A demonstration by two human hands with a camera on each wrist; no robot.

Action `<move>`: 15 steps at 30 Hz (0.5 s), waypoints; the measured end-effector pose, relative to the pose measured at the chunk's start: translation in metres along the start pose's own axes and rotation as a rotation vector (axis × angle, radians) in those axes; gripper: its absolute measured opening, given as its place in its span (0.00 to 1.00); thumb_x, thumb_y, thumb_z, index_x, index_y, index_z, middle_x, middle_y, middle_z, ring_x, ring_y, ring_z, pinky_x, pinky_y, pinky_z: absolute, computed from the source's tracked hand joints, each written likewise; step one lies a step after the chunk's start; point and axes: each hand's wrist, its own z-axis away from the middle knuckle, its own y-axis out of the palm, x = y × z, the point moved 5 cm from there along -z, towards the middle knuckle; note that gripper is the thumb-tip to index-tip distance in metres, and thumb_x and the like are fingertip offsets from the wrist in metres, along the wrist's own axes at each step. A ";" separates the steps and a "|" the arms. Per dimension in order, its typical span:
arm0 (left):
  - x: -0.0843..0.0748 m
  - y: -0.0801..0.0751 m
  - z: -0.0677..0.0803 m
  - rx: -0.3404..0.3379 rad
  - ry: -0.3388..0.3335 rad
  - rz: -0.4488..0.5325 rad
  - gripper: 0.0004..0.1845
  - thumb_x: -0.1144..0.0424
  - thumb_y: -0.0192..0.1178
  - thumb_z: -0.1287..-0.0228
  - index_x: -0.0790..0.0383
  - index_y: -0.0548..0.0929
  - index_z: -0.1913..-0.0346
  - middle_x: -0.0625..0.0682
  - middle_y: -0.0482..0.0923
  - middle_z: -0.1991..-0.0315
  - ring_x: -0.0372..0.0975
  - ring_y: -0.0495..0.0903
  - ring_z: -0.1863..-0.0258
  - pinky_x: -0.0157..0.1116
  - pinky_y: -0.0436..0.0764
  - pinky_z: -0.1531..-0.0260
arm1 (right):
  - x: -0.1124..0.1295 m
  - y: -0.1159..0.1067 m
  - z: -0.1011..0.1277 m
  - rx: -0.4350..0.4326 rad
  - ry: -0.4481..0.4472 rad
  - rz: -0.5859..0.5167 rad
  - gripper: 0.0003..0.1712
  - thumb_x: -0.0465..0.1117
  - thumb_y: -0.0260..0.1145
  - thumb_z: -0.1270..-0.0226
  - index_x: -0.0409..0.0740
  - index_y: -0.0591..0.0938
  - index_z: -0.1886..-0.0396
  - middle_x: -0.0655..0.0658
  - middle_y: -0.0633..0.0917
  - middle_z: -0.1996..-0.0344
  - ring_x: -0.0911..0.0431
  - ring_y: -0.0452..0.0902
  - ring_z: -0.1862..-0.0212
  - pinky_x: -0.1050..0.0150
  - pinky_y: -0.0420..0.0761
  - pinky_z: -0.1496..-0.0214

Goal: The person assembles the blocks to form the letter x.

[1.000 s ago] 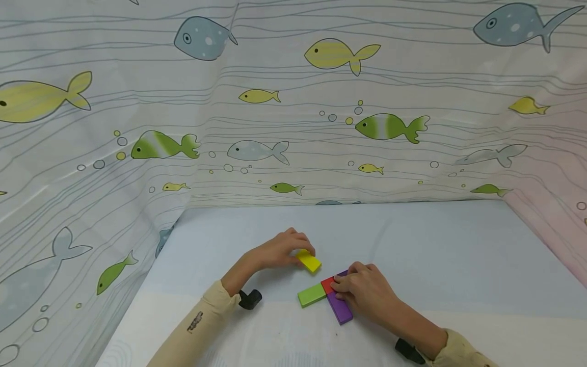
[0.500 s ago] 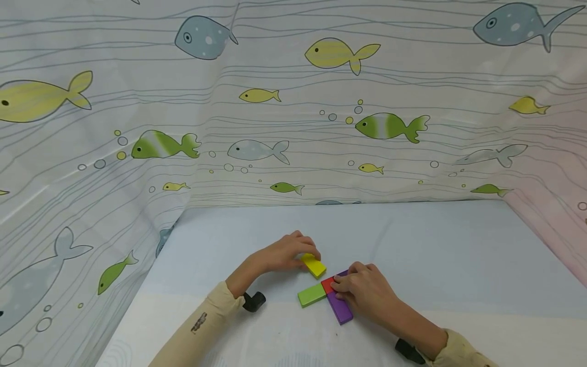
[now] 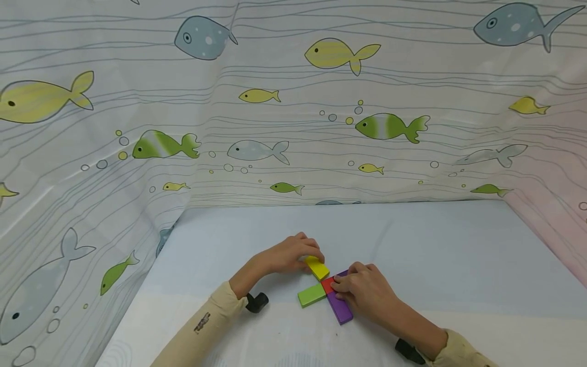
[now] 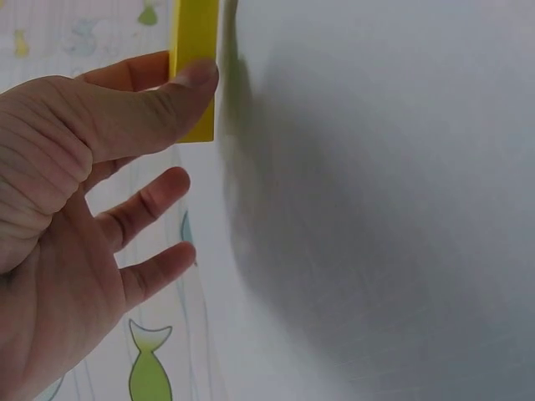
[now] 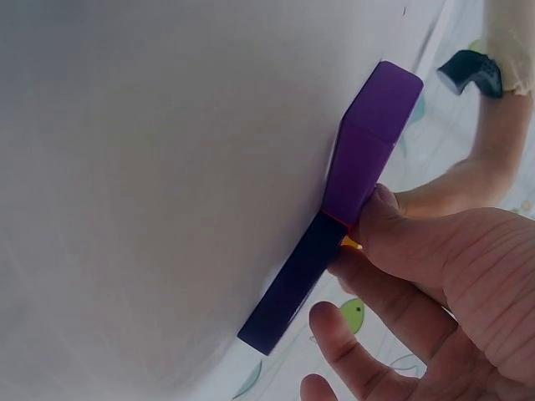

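Observation:
My left hand [image 3: 293,253] pinches a yellow rectangular block [image 3: 317,268] between thumb and fingers. In the left wrist view the thumb lies along the yellow block [image 4: 197,42], and the other fingers are spread. The yellow block's near end is beside a red block [image 3: 327,285]; whether they touch is hard to tell. A lime green block [image 3: 312,295] and a purple block [image 3: 340,309] reach out from the red one. Thumb and forefinger of my right hand [image 3: 369,290] grip around the red block, partly covering it and a second purple block [image 5: 292,284].
A pale cloth [image 3: 435,255] covers the table. Fish-printed curtains [image 3: 330,127] hang behind and at the sides. Black wrist cameras [image 3: 257,303] sit on both forearms, close above the tabletop.
My left hand has carried the yellow block to the right and toward me, up to the red block. The right hand and the other blocks stay put.

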 end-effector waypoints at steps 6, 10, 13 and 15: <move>-0.001 0.000 0.000 0.007 -0.002 -0.003 0.16 0.62 0.69 0.38 0.46 0.84 0.47 0.42 0.79 0.48 0.39 0.68 0.50 0.34 0.68 0.53 | 0.000 0.000 0.000 0.002 0.004 0.003 0.15 0.47 0.76 0.44 0.52 0.90 0.55 0.53 0.89 0.59 0.55 0.76 0.60 0.50 0.77 0.58; -0.004 0.000 -0.001 0.003 0.012 -0.008 0.16 0.62 0.69 0.38 0.46 0.85 0.47 0.43 0.79 0.48 0.39 0.69 0.50 0.34 0.69 0.52 | 0.000 0.001 0.000 0.007 0.009 -0.003 0.15 0.47 0.76 0.43 0.52 0.90 0.55 0.53 0.89 0.59 0.54 0.76 0.60 0.50 0.77 0.58; -0.004 0.000 -0.002 0.002 0.016 -0.015 0.16 0.62 0.69 0.38 0.46 0.85 0.47 0.43 0.79 0.49 0.39 0.69 0.50 0.34 0.69 0.52 | 0.000 0.001 0.001 0.009 0.012 -0.007 0.15 0.47 0.76 0.43 0.52 0.90 0.55 0.53 0.89 0.59 0.54 0.76 0.60 0.50 0.76 0.58; -0.005 0.001 -0.003 0.006 0.013 -0.020 0.16 0.62 0.68 0.38 0.46 0.84 0.47 0.43 0.79 0.48 0.39 0.69 0.50 0.34 0.69 0.52 | 0.000 0.001 0.001 0.008 0.010 -0.006 0.16 0.47 0.76 0.44 0.52 0.90 0.55 0.53 0.89 0.59 0.54 0.76 0.60 0.50 0.77 0.58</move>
